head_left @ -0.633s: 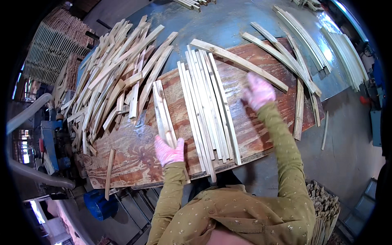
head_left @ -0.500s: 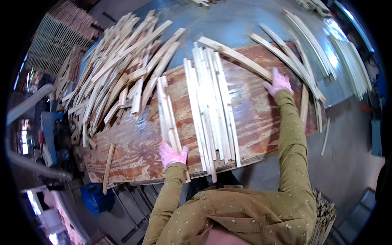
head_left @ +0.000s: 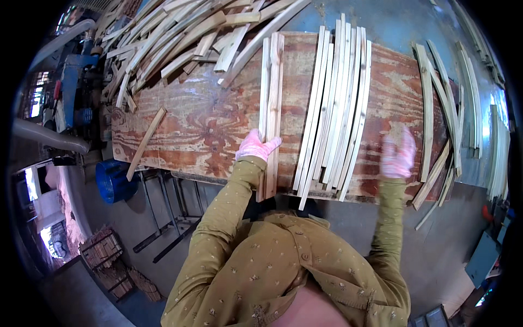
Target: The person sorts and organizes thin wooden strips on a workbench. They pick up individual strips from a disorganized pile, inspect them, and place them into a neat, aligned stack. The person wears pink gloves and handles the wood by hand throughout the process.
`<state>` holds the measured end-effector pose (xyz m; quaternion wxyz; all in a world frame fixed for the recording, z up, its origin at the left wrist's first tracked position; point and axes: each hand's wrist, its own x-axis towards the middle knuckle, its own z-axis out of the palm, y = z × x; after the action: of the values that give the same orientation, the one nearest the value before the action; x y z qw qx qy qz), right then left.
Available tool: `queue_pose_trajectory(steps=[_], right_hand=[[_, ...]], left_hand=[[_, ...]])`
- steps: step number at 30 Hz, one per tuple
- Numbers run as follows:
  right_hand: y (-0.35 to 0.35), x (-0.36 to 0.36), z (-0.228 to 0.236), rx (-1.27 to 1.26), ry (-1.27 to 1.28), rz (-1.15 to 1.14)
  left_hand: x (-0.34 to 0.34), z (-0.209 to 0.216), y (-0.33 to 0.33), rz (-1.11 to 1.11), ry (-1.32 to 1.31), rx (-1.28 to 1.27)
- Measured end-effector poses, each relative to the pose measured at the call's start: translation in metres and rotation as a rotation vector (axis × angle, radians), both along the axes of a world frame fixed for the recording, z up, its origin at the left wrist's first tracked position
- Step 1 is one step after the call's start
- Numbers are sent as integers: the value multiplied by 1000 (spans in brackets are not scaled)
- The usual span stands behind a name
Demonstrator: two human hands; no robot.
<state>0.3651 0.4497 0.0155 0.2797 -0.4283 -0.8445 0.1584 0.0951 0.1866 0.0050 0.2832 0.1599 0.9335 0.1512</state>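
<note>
My left hand point(head_left: 255, 146), in a pink-and-white glove, grips across a pair of wooden strips point(head_left: 275, 87) that lie side by side on the board. Its thumb stretches over the right strip. To their right lies a row of several pale wooden strips point(head_left: 340, 103), roughly parallel. My right hand point(head_left: 397, 153), gloved the same way and blurred by motion, is over the right part of the board with its fingers apart and nothing in it. Just right of it, a single wooden strip point(head_left: 426, 114) lies beside several crossed strips point(head_left: 448, 109).
A worn reddish plywood board point(head_left: 207, 125) covers the near part of a blue table point(head_left: 389, 24). A large jumbled pile of strips point(head_left: 180, 32) fills the far left. One short strip point(head_left: 146, 143) overhangs the near left edge. A blue bucket point(head_left: 115, 181) stands below, near metal legs point(head_left: 163, 204).
My right hand has let go of the slanted strip, which now lies at the right side. The left-hand strips, earlier splayed, are now side by side. The whole view has shifted.
</note>
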Motion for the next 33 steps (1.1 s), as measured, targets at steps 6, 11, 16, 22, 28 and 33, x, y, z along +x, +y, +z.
queue_pose_trajectory(steps=[6, 11, 16, 22, 28, 33], right_hand=[[-115, -94, 14, -138, 187, 222], [-173, -126, 33, -556, 207, 360], [-269, -158, 10, -481, -467, 332], [-324, -188, -24, -329, -511, 3], [-322, -165, -57, -1138, 604, -42], [-335, -164, -60, -1238, 708, -113]], left_hand=[[0, 23, 25, -108, -9, -139], [-27, 3, 3, -79, -7, -23], [-86, -44, -43, -233, -338, 466], [-141, -56, -91, -325, -494, 558], [-145, -21, -88, -470, -348, 309], [-125, -1, -69, -493, -256, 210]])
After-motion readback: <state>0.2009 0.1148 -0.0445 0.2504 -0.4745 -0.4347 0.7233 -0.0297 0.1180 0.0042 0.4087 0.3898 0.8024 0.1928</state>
